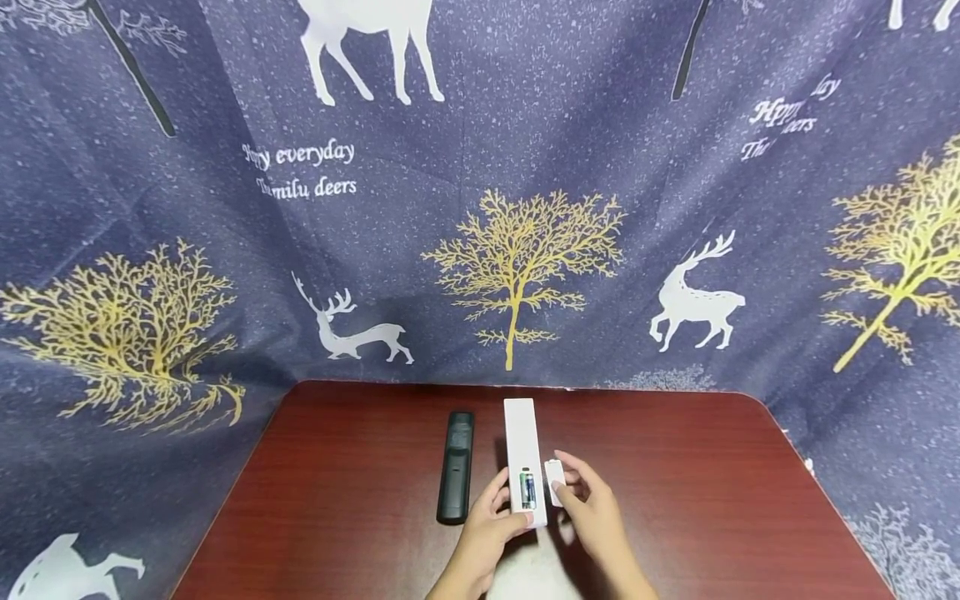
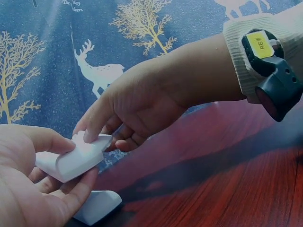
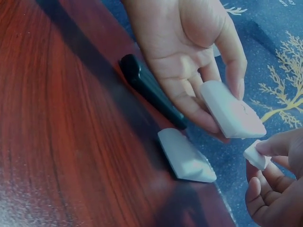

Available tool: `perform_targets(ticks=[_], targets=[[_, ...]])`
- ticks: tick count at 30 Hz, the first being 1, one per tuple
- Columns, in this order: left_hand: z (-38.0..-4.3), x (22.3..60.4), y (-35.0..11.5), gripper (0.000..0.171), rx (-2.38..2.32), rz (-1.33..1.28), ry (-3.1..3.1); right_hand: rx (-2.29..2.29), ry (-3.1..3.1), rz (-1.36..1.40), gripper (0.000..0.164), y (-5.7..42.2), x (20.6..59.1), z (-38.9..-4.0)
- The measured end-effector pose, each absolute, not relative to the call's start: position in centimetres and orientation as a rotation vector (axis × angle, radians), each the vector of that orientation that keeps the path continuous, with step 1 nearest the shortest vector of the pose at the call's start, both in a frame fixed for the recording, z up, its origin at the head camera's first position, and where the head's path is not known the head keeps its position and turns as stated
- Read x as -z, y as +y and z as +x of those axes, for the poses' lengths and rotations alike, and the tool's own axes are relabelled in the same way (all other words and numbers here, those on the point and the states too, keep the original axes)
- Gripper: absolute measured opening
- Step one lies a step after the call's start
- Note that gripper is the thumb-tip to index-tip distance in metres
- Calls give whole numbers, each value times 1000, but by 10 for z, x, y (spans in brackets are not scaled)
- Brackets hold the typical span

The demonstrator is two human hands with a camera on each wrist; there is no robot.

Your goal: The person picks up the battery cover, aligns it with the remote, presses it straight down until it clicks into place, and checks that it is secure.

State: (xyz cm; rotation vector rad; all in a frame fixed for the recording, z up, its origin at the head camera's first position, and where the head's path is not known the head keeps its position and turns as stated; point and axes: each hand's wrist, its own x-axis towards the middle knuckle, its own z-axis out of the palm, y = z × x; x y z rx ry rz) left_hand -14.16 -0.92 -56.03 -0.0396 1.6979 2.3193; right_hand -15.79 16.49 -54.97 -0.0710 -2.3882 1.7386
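Note:
My left hand (image 1: 487, 533) grips the near end of a white remote control (image 1: 528, 454), thumb on top and fingers along its side. The back of the remote faces up, and its battery compartment is uncovered. Batteries (image 1: 528, 492) with green and blue wrappers lie inside. Just to the right, my right hand (image 1: 595, 508) pinches a small white battery cover (image 1: 554, 482) between thumb and fingers. In the right wrist view the cover (image 3: 257, 155) is close to the end of the held remote (image 3: 234, 111). Below it, another white piece (image 3: 187, 156) with a slanted end rests on the table.
A black remote control (image 1: 455, 468) lies on the reddish-brown table (image 1: 360, 500), left of my hands. Behind the table hangs a blue cloth (image 1: 465, 250) printed with deer and trees. A wrist camera (image 2: 277, 87) sits on the right sleeve.

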Motion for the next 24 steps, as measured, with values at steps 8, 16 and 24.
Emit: perform_targets(ticks=[8,16,24], targets=[[-142,560,-10,87,-2328,-44,1693,-1751,-2362,-75,44,164,541,-159],[-143,561,-10,86,-2342,-45,1680,-1780,-2301,-2,41,161,535,-159],[-144,561,-10,86,-2344,-48,1668,-1853,-2236,66,38,155,532,-159]])
